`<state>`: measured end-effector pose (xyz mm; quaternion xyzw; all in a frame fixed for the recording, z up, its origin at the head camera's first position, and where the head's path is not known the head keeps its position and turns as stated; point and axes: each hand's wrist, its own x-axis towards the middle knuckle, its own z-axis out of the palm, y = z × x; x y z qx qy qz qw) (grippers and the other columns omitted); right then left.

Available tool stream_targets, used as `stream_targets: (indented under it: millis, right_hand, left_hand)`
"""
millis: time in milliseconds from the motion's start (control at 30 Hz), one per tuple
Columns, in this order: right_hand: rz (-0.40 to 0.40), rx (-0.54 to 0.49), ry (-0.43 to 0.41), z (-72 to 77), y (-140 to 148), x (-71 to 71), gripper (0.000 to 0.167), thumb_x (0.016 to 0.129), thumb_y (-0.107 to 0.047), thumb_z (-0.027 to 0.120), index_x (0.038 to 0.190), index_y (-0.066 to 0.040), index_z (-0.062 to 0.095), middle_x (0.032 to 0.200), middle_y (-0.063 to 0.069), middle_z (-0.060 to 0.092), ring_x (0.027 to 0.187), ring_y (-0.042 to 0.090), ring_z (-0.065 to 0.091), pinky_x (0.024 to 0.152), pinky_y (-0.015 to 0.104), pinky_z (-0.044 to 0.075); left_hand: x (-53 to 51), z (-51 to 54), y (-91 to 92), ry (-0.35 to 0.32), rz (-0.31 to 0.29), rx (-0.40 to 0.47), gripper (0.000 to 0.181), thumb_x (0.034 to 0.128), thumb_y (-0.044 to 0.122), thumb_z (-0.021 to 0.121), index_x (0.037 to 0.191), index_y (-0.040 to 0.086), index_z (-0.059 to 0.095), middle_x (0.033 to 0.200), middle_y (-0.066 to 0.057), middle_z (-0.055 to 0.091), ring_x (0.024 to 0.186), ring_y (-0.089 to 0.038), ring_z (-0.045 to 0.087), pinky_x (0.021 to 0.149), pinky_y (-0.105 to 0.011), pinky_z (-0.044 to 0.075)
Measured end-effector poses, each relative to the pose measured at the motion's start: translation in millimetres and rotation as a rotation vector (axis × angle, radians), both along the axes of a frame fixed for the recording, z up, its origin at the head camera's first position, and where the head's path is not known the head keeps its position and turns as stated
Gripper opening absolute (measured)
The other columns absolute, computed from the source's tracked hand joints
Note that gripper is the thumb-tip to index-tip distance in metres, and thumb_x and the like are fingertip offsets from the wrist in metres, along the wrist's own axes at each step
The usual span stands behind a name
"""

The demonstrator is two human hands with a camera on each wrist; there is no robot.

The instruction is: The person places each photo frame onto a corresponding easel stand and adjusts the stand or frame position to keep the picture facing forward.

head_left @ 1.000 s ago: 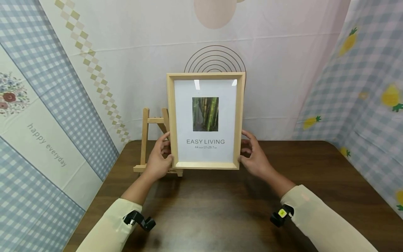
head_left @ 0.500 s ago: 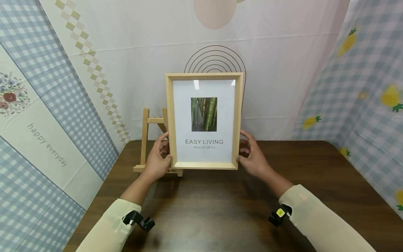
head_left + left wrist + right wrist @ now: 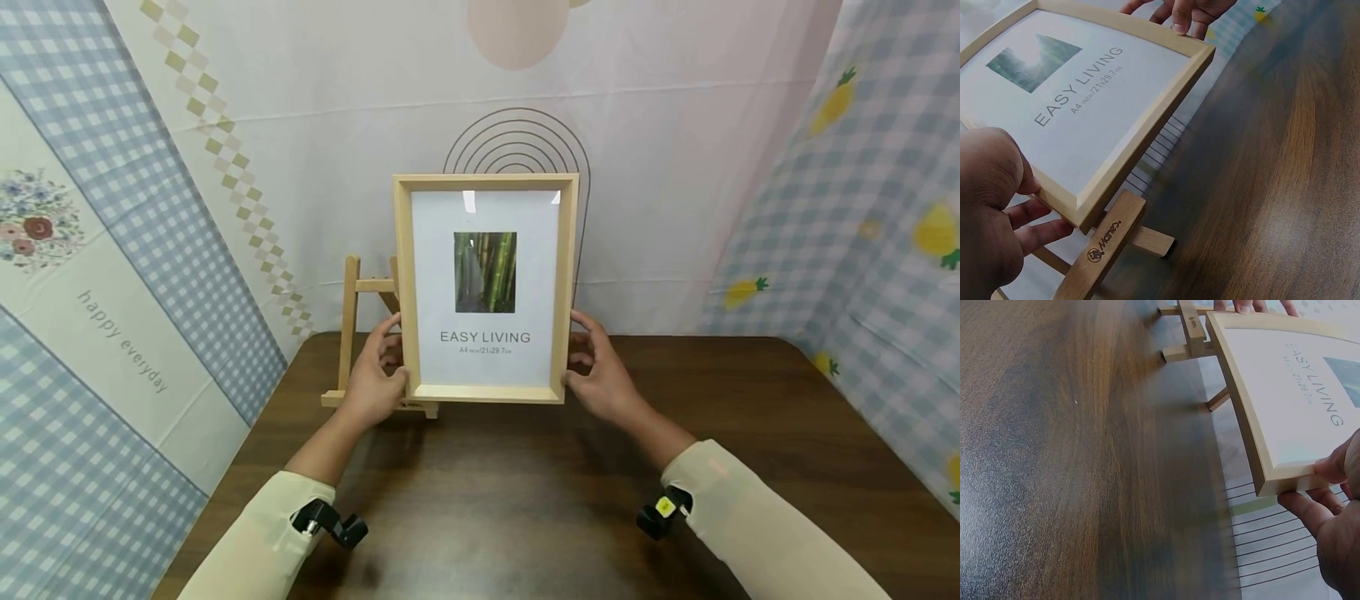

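Note:
A light wooden picture frame (image 3: 489, 393) is held upright above the table, its front with a bamboo photo and "EASY LIVING" facing the head camera. My left hand (image 3: 375, 379) grips its left side near the bottom corner, thumb on the front. On the opposite side my right hand (image 3: 606, 375) pinches the lower edge the same way, as the right wrist view shows with the thumb (image 3: 1334, 464) on the front. Behind the left part of the picture frame stands a small wooden easel (image 3: 347, 333), partly hidden. Its ledge (image 3: 1107, 240) lies just below the frame's corner in the left wrist view.
The dark wooden table (image 3: 480, 500) reaches back to a pale patterned cloth (image 3: 645, 208) on the wall. Checked cloths hang at the left (image 3: 135, 192) and right (image 3: 885, 250). A black wrist mount (image 3: 330, 522) sits on each sleeve.
Both hands have shifted the picture frame slightly to the left, so it covers a little more of the easel. The head view has also moved slightly.

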<state>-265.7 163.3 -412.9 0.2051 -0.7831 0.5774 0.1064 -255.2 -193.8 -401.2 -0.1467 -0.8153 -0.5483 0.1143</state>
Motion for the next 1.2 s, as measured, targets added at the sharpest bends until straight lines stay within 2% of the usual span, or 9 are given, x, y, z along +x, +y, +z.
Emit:
stream_targets:
  millis: [100, 267, 333, 467, 633, 867, 967, 1033, 1200]
  right_hand:
    - [0.0, 0.005, -0.01, 2.2, -2.2, 1.1, 0.095, 0.081, 0.025, 0.06, 0.16, -0.012, 0.023, 0.137, 0.03, 0.049, 0.108, 0.045, 0.06, 0.084, 0.041, 0.055]
    - [0.009, 0.008, -0.009, 19.7, -8.4, 14.5, 0.089, 0.081, 0.026, 0.058, 0.157, -0.002, 0.023, 0.133, 0.035, 0.049, 0.106, 0.049, 0.059, 0.082, 0.037, 0.056]
    - [0.011, 0.009, -0.008, 27.1, -10.7, 20.9, 0.086, 0.081, 0.026, 0.057, 0.156, 0.001, 0.024, 0.132, 0.035, 0.049, 0.105, 0.049, 0.059, 0.082, 0.034, 0.055]
    - [0.011, 0.007, -0.016, 31.1, -13.0, 23.8, 0.086, 0.081, 0.026, 0.057, 0.156, 0.001, 0.025, 0.131, 0.035, 0.049, 0.105, 0.049, 0.059, 0.079, 0.03, 0.055]
    - [0.012, -0.001, -0.005, 21.4, -12.0, 15.2, 0.088, 0.08, 0.027, 0.057, 0.157, -0.001, 0.024, 0.131, 0.035, 0.049, 0.105, 0.049, 0.059, 0.08, 0.031, 0.055]
    - [0.021, -0.013, 0.001, -1.0, -8.3, -3.4, 0.095, 0.081, 0.026, 0.059, 0.16, -0.014, 0.024, 0.134, 0.03, 0.049, 0.107, 0.044, 0.059, 0.082, 0.033, 0.056]
    - [0.036, -0.022, 0.006, -1.8, -8.5, -3.8, 0.096, 0.081, 0.025, 0.059, 0.16, -0.017, 0.025, 0.134, 0.028, 0.05, 0.106, 0.043, 0.06, 0.081, 0.033, 0.056]
    - [0.041, -0.022, 0.003, 4.5, -10.8, 1.3, 0.094, 0.081, 0.026, 0.058, 0.16, -0.014, 0.025, 0.133, 0.029, 0.05, 0.106, 0.044, 0.06, 0.082, 0.035, 0.056]
    - [0.039, -0.01, -0.004, 8.6, -12.8, 4.0, 0.092, 0.082, 0.026, 0.058, 0.16, -0.009, 0.023, 0.134, 0.031, 0.048, 0.107, 0.046, 0.059, 0.083, 0.04, 0.057]
  left_hand:
    - [-0.9, -1.7, -1.5, 0.005, 0.002, 0.0, 0.083, 0.0923, -0.017, 0.052, 0.162, 0.018, 0.026, 0.141, -0.024, 0.051, 0.108, -0.04, 0.057, 0.084, -0.046, 0.048]
    - [-0.8, -2.1, -3.1, 0.021, 0.003, 0.006, 0.083, 0.0907, -0.018, 0.052, 0.161, 0.02, 0.029, 0.139, -0.023, 0.053, 0.106, -0.039, 0.058, 0.084, -0.043, 0.048]
    - [-0.5, -1.6, -3.7, 0.025, 0.005, 0.006, 0.083, 0.0903, -0.018, 0.052, 0.161, 0.02, 0.029, 0.138, -0.024, 0.053, 0.105, -0.039, 0.058, 0.084, -0.042, 0.048]
    - [-0.4, -1.7, -4.9, 0.026, 0.013, 0.0, 0.084, 0.0905, -0.018, 0.052, 0.162, 0.019, 0.028, 0.138, -0.024, 0.052, 0.105, -0.039, 0.058, 0.081, -0.039, 0.049]
    - [-1.3, -2.9, -6.3, 0.022, 0.022, -0.005, 0.084, 0.0905, -0.018, 0.052, 0.162, 0.019, 0.028, 0.139, -0.025, 0.052, 0.106, -0.04, 0.059, 0.079, -0.035, 0.05]
    - [-0.1, -1.0, -8.0, 0.006, 0.024, -0.006, 0.084, 0.0906, -0.018, 0.052, 0.162, 0.02, 0.028, 0.14, -0.024, 0.052, 0.107, -0.041, 0.059, 0.077, -0.034, 0.051]
    - [0.4, -0.8, -9.1, 0.004, 0.032, -0.011, 0.084, 0.0906, -0.018, 0.052, 0.162, 0.021, 0.028, 0.14, -0.024, 0.052, 0.107, -0.041, 0.059, 0.076, -0.034, 0.051]
    - [1.1, -0.2, -9.6, 0.001, 0.032, -0.011, 0.084, 0.0909, -0.018, 0.052, 0.162, 0.021, 0.028, 0.141, -0.024, 0.052, 0.107, -0.041, 0.058, 0.075, -0.033, 0.051]
    - [0.4, -0.4, -9.9, 0.012, 0.041, -0.013, 0.084, 0.0904, -0.018, 0.052, 0.161, 0.021, 0.029, 0.14, -0.024, 0.052, 0.107, -0.041, 0.059, 0.077, -0.035, 0.051]
